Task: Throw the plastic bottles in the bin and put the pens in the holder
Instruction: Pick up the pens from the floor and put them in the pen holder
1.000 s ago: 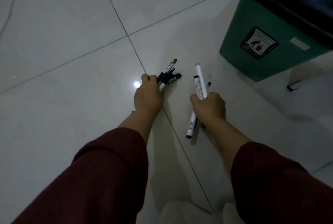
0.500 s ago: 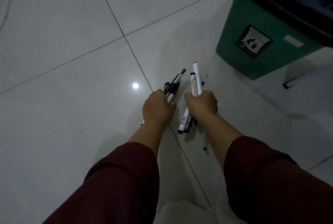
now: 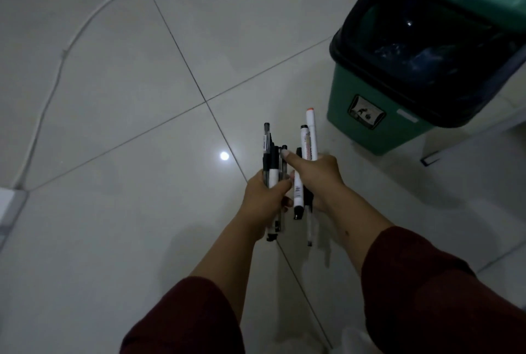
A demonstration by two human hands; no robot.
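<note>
My left hand [image 3: 263,197] grips a bundle of black pens [image 3: 270,154], held upright above the floor. Close beside it, my right hand [image 3: 317,177] holds white markers [image 3: 310,137], one with an orange tip, plus a thin clear pen that hangs down below the fist. The right thumb reaches across and touches the left bundle. The green bin [image 3: 367,126] with a black liner stands at the upper right, and crumpled plastic bottles [image 3: 412,57] lie inside it. No pen holder is in view.
A white cable [image 3: 85,23] snakes over the grey floor tiles at the upper left. A white object [image 3: 8,202] sits at the left edge. A pale table or shelf leg [image 3: 429,160] stands right of the bin.
Both hands have risen from the floor and come together with their pens. The view has tilted up, so the bin's inside and the cable now show.
</note>
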